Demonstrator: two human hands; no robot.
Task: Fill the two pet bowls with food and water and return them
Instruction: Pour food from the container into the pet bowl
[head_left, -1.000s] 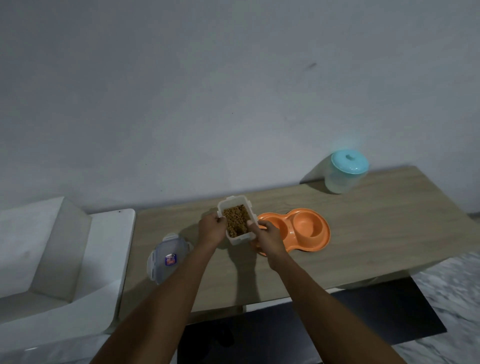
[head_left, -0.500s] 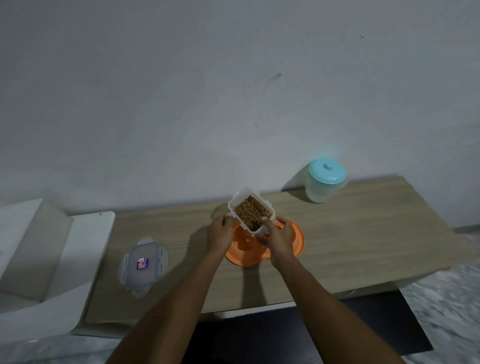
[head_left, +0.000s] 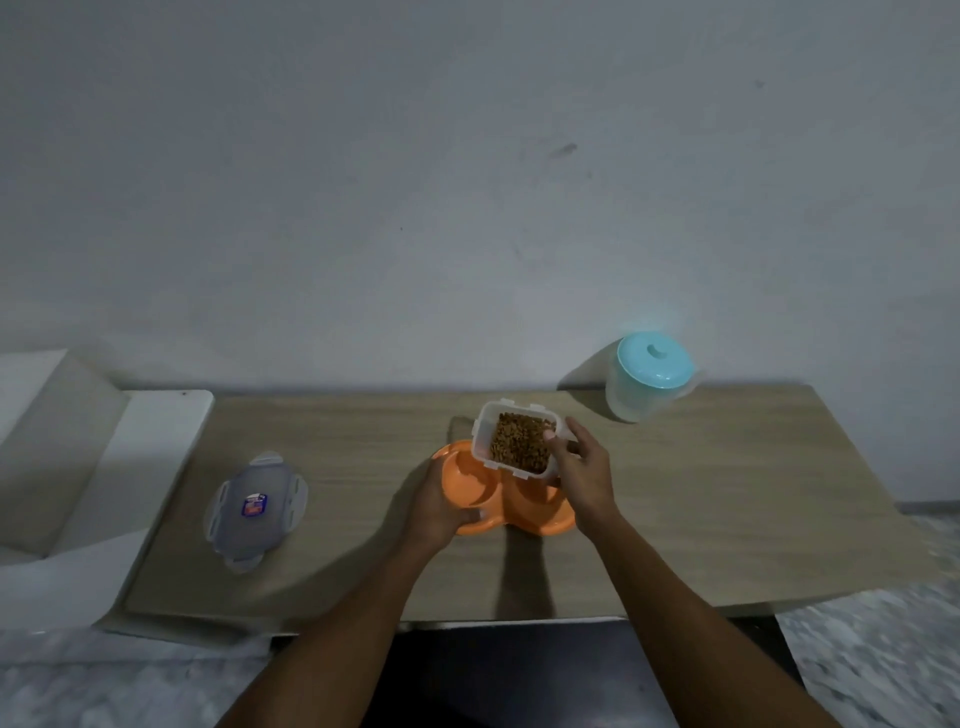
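Since 0.5 s ago: left hand (head_left: 436, 506) has come off the food container (head_left: 517, 439) and is now curled round the left rim of the orange double bowl (head_left: 467, 483), mid-counter (head_left: 727, 493). Right hand (head_left: 584, 473) alone grips the container, kibble inside, above the bowl's far edge. Container lid (head_left: 254, 512) lies at left; teal-lidded jug (head_left: 647, 376) stands back right.

- One head-worn, wide-angle camera looks forward and steeply down from the person's eye height.
- It faces a plain grey plaster wall (head_left: 467, 182), which fills the upper half of the frame.
- The long pale wood-grain tabletop (head_left: 727, 493) crosses the lower middle, within arm's reach.
- Both bare forearms (head_left: 358, 623) enter from the bottom edge.
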